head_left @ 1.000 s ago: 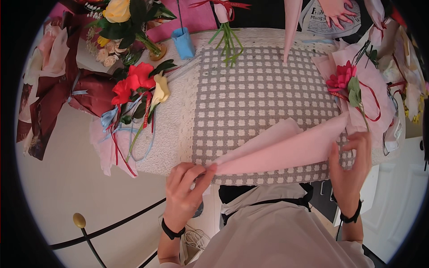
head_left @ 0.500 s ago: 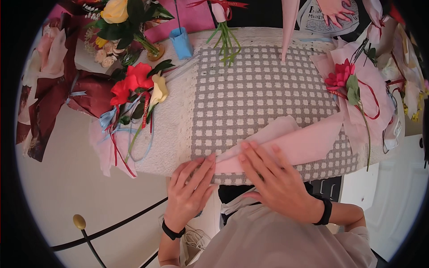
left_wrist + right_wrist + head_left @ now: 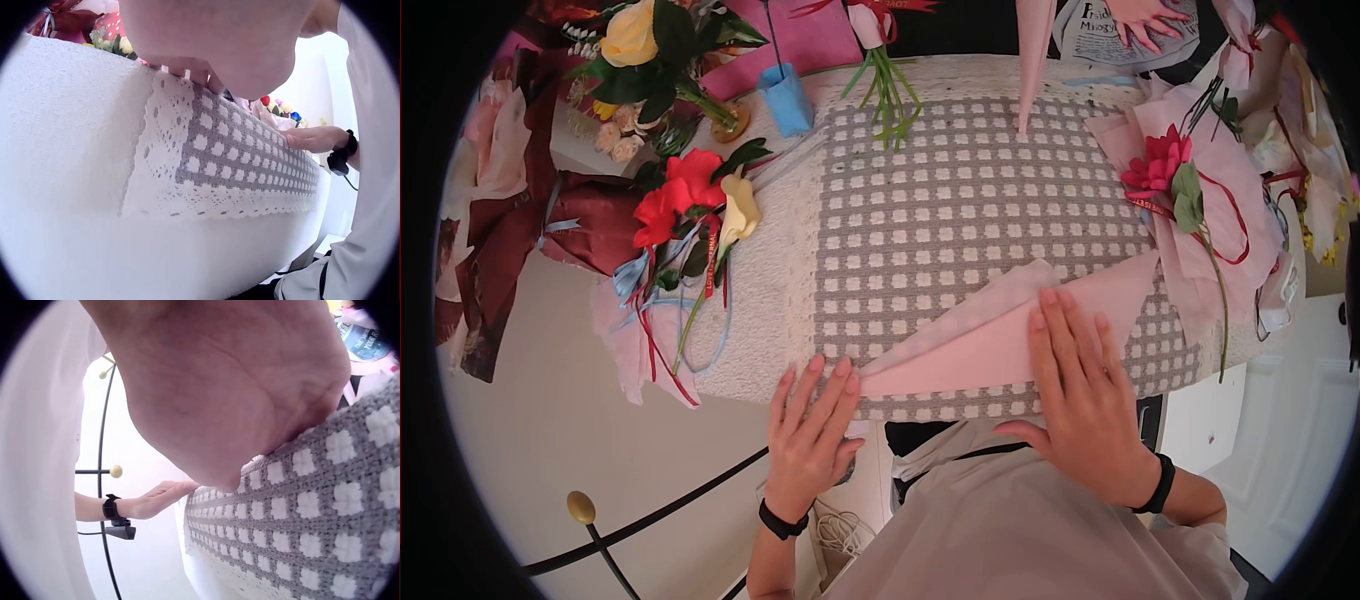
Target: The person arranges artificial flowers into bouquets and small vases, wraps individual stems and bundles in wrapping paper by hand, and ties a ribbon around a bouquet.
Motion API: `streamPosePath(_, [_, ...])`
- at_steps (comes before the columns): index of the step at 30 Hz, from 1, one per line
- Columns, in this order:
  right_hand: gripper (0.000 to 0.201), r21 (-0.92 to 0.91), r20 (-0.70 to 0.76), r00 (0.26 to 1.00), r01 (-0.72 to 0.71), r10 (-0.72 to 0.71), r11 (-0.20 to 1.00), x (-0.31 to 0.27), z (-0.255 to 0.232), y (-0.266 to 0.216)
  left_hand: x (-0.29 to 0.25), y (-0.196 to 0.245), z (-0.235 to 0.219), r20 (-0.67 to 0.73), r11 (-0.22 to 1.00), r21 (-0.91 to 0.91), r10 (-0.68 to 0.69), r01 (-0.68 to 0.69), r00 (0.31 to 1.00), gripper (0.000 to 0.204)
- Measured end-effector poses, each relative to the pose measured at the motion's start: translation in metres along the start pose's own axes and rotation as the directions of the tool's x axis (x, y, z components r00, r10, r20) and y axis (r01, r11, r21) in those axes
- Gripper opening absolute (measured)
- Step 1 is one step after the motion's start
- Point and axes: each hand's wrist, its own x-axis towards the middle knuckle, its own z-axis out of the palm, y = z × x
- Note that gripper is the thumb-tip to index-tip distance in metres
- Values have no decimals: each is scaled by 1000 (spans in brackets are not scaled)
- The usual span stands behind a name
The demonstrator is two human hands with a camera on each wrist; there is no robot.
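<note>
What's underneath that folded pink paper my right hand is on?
The checked cloth shows all around the pink paper, so it seems to run beneath. Whatever else the paper or your right hand covers can't be seen.

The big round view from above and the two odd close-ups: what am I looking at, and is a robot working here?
No robot: a person works with bare hands. The round view comes from a camera on the head; each close-up comes from a small black camera on one wrist. On a grey-and-white checked cloth lies a thin pale pink sheet. The right hand rests flat on it; the left hand lies by its narrow tip. Neither grips anything. Red flowers lie to the left.
</note>
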Motion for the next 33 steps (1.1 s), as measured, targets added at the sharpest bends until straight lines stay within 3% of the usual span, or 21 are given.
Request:
streamPosePath(6, [110,1,-26,1000,6,-6,1000,-6,2,11,7,12,-6,-56,995,93,-21,26,998,40])
streamPosePath(8, [110,15,-35,999,10,-9,1000,-7,2,11,27,30,-7,-208,988,118,-71,97,975,35])
streamPosePath(9, [110,32,-38,999,15,-13,999,-7,2,11,40,38,-7,-206,988,124,-70,97,976,35])
streamPosePath(11, [110,39,-39,999,11,-9,999,-8,2,13,73,53,-5,-257,977,-166,-173,133,951,38])
streamPosePath(17, [103,82,-144,988,71,-59,994,-3,-1,20,125,68,2,-116,938,-321,-175,129,978,44])
streamPosePath(19, [83,255,-242,970,86,-22,963,4,0,25,129,67,2,-92,934,-331,-173,134,981,46])
streamPosePath(23, [60,349,-299,949,13,98,937,23,10,27,130,63,5,-51,852,-483,-257,201,965,35])
streamPosePath(25, [47,417,-428,871,-45,240,908,35,12,23,129,61,8,-51,819,-532,-285,216,957,32])
streamPosePath(29, [45,495,-417,877,-3,240,869,47,9,23,125,58,14,-148,847,-521,-212,106,966,29])
streamPosePath(33, [43,385,-416,907,104,72,917,41,13,33,122,60,16,-228,870,-492,-114,-13,967,34])
